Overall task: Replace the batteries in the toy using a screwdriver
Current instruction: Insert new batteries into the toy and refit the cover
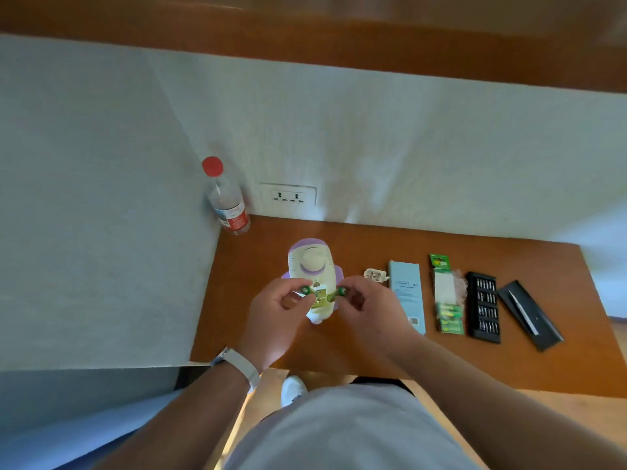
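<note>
the left hand [276, 307] is closed in a pinch on a small green cylindrical battery [306, 290], held between thumb and fingertips, and a white band [242, 366] is worn on its wrist. the right hand [368, 308] is likewise pinched shut on a second green battery [341, 291]. both batteries are angled inward, their inner ends met at the open battery compartment [319, 297] in the lower back of a cream and lilac plastic toy figure [314, 266], which is laid flat on the orange-brown wooden bench [373, 245] between the two hands.

at 3 o'clock from the toy, just beside the right hand, a small cream plastic cover piece [375, 275] is seen on the bench. further toward 3 o'clock a pale blue cardboard box [406, 295] is laid lengthwise, then a green battery blister pack [447, 295], opened, with green cells seen at its near end. beyond it a black tray of screwdriver bits [483, 307] is set, and at the far 3 o'clock end a black lid with a slim silver screwdriver handle [522, 312] is laid at a slant.

at 11 o'clock from the toy a clear plastic bottle with a red cap and red label [225, 198] is stood upright in the corner, and a white double wall socket [288, 195] is mounted at 12 o'clock, just above the bench edge.
</note>
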`<act>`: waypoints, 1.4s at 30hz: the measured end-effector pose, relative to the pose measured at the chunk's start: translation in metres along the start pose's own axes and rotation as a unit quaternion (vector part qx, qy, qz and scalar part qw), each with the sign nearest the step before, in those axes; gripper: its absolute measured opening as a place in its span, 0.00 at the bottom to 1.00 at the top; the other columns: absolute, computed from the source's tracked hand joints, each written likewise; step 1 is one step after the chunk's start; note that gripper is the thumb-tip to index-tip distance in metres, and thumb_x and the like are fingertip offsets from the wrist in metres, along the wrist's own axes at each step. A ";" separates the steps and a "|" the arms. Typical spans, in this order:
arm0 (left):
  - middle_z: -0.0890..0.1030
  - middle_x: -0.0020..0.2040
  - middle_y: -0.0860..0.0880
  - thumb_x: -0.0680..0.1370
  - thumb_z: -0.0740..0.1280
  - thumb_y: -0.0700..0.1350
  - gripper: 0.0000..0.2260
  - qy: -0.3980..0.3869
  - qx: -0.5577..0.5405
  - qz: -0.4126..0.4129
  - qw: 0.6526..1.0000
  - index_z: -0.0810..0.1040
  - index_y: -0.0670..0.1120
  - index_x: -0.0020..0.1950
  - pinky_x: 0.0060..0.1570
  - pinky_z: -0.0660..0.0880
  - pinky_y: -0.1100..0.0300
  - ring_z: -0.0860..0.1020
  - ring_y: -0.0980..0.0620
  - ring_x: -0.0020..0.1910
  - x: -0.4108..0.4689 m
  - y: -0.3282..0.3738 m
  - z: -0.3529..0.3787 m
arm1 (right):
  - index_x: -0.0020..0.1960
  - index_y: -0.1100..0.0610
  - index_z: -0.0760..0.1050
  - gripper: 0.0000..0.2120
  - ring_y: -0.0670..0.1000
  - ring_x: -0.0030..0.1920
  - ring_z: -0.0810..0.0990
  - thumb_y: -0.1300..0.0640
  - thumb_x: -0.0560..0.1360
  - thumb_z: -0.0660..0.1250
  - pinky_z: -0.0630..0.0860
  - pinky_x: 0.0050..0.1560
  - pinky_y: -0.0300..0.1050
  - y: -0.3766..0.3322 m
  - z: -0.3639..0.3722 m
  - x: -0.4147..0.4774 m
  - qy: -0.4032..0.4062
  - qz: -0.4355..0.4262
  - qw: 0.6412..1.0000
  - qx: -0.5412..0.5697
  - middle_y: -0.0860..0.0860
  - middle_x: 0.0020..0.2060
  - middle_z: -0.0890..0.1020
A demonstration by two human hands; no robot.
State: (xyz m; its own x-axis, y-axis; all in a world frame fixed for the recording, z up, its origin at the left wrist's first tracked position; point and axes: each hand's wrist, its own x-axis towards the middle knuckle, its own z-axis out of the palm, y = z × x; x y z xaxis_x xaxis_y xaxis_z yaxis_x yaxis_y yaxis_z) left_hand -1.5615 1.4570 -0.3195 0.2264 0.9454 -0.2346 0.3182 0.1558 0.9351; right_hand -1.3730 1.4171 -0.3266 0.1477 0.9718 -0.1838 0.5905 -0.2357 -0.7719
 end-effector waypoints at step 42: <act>0.81 0.51 0.44 0.76 0.75 0.42 0.12 0.031 0.313 0.177 0.933 0.84 0.43 0.58 0.42 0.81 0.55 0.81 0.44 0.51 0.007 -0.020 0.015 | 0.51 0.56 0.76 0.05 0.47 0.37 0.71 0.57 0.76 0.65 0.65 0.35 0.38 -0.002 0.020 0.019 -0.058 -0.111 0.983 -0.135 0.44 0.39 0.73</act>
State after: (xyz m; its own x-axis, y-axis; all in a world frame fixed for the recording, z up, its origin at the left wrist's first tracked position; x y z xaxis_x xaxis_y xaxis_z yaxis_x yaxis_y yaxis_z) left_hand -1.5528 1.4565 -0.3438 0.3715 0.9238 0.0929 0.7137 -0.3481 0.6078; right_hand -1.3870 1.4364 -0.3407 -0.0909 0.9898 -0.1093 0.7891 0.0046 -0.6143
